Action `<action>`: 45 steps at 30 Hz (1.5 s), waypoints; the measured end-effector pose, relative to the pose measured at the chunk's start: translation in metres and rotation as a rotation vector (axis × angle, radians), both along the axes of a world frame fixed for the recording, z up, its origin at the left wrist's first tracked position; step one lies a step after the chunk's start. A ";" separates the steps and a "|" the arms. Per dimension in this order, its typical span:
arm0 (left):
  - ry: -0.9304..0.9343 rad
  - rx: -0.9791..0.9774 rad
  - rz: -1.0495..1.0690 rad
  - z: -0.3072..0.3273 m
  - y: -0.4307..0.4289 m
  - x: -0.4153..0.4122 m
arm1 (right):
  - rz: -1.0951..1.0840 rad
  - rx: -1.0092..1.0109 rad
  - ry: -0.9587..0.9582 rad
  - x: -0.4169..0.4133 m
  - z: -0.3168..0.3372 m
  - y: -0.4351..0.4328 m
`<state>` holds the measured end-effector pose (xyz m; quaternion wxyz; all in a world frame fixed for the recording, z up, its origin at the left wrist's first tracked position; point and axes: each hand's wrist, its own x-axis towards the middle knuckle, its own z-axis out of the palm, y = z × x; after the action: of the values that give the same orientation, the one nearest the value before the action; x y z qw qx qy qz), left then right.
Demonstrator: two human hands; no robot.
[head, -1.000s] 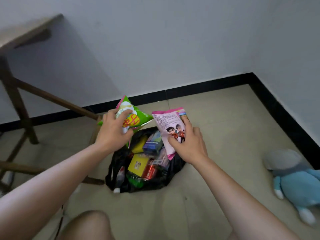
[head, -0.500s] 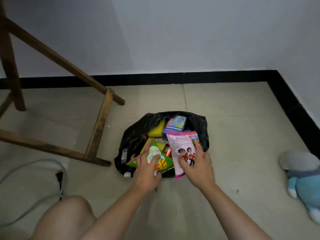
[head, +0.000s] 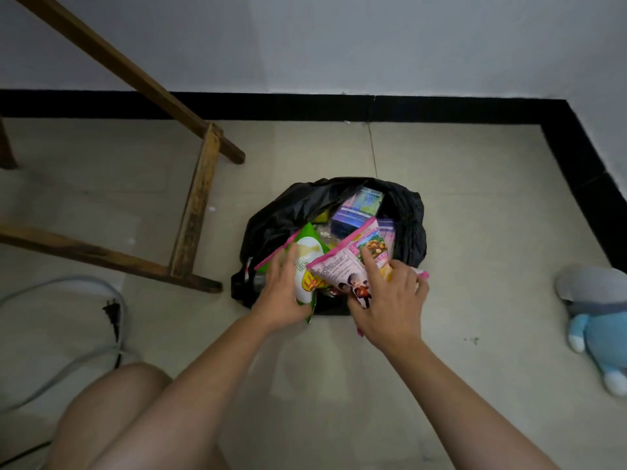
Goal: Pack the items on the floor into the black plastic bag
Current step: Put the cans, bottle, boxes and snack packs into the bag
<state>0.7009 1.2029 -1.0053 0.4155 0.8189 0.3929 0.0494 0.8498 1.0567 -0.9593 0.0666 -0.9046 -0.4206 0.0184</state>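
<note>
A black plastic bag (head: 412,228) lies open on the tiled floor, filled with packets and boxes. A purple and teal box (head: 356,208) shows at its far side. My left hand (head: 281,293) grips a green snack packet (head: 307,262) at the bag's near left edge. My right hand (head: 390,300) grips a pink snack packet (head: 349,266) with cartoon figures, lying over the bag's mouth and partly overlapping the green one. Both packets rest on the items inside.
A wooden frame (head: 196,205) stands left of the bag. A grey cable with a black plug (head: 112,310) lies at the left. A blue and grey plush toy (head: 597,320) sits on the floor at the right. Black skirting (head: 373,108) lines the walls.
Both hands have lowered the green and pink packets from above the bag down onto its contents. The view has tilted downward and nearer to the bag.
</note>
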 end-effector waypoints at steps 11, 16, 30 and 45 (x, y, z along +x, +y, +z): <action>0.091 -0.257 0.562 -0.004 0.035 -0.039 | 0.110 -0.110 0.039 -0.028 -0.013 0.010; 0.256 -0.134 0.381 -0.004 0.033 -0.043 | 0.054 -0.148 0.095 -0.017 -0.011 -0.003; -0.316 -0.214 0.513 0.117 0.033 -0.005 | 0.139 0.050 0.132 -0.035 0.008 0.028; -0.450 -0.381 0.629 0.154 0.020 0.015 | 0.623 -0.093 -0.183 -0.007 0.006 0.116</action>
<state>0.7160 1.2229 -0.8509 0.5993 0.5367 0.5251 0.2776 0.8425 1.1729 -0.9530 -0.0219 -0.7325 -0.6800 -0.0242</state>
